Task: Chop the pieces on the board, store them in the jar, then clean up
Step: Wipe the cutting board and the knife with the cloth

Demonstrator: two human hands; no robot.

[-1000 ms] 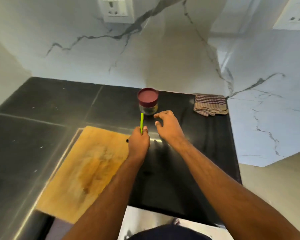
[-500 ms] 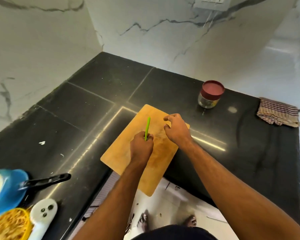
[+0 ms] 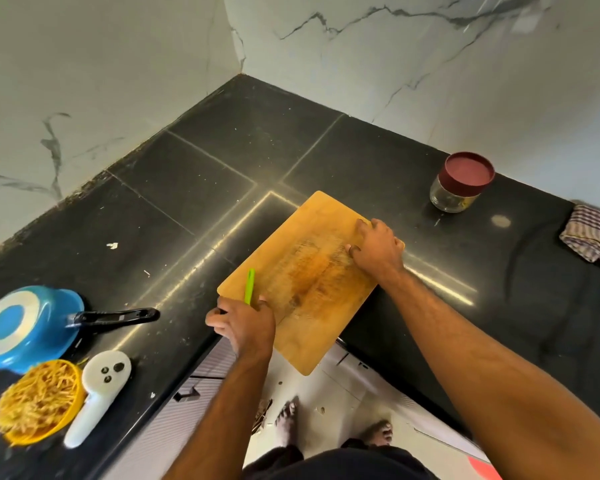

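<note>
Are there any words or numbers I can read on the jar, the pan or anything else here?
None: no words or numbers can be read in this picture.
Jar: something yellowish shows through the glass, too blurred to tell if it is print.
Blue pan: its black handle has a small pale mark, too small to read.
White handheld device: only dark round buttons, no letters visible.
Cutting board: stains only.

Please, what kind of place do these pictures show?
Most likely a home kitchen: a black stone counter in a marble-tiled corner, a wooden cutting board on it, and a lidded jar and a blue pan nearby.
</note>
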